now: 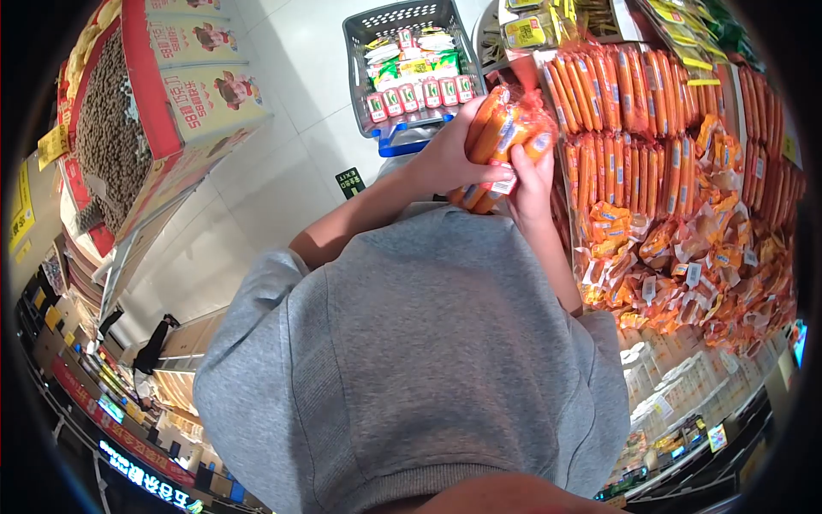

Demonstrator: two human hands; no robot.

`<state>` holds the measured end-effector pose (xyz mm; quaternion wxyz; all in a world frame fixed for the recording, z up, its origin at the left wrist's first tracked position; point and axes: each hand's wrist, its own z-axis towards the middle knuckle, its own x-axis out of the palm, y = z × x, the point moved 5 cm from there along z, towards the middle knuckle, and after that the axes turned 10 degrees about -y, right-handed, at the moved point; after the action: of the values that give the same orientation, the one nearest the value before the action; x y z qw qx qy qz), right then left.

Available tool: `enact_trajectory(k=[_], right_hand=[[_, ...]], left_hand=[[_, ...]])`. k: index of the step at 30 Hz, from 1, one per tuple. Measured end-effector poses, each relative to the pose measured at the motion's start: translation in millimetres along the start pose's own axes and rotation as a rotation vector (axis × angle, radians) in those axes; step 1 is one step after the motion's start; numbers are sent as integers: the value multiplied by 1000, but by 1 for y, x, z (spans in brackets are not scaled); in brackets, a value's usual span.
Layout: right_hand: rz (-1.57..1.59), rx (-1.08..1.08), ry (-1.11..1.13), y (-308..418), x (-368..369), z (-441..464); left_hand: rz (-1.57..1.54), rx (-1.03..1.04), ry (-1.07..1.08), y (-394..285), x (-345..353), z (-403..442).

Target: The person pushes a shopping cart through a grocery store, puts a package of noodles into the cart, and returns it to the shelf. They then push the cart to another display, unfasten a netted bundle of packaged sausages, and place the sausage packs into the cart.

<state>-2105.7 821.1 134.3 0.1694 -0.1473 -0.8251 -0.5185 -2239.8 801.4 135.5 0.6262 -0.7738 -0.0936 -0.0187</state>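
Observation:
A bundle of orange sausages in red netting is held in front of my chest, with a white label low on it. My left hand wraps round its left side, the thumb lying across the front. On the right side my right hand grips the same bundle, thumb pointing up. Just right of my hands stand rows of similar packed sausages. A dark grey basket with a blue handle rests on the floor ahead, holding red-and-white packs and green-and-white packets.
At the left stands a red-and-white display box full of small brown pieces. Loose orange packets lie heaped at the right, below the rows. Yellow-labelled packets are at the top right. A person is far off, lower left.

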Motion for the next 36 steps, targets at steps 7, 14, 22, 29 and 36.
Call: enact_trajectory(k=[7,14,22,29,36], right_hand=[[-654,-279,236,-16,19,6],[-783,-334,317,30,64,1],[-1012,-164,577,23,84,-7],[-763,-58,556,-23,41,-20],[-968,-75,344,-54,-22,-71]], left_hand=[[-11,8,-45,8,-34,-10],[-45,84,-59,-5,-53,-23],[289,197,-8,-17,-63,-51],[531,-26,72,6,-53,-79],[79,-362,212,115,-43,-145]])
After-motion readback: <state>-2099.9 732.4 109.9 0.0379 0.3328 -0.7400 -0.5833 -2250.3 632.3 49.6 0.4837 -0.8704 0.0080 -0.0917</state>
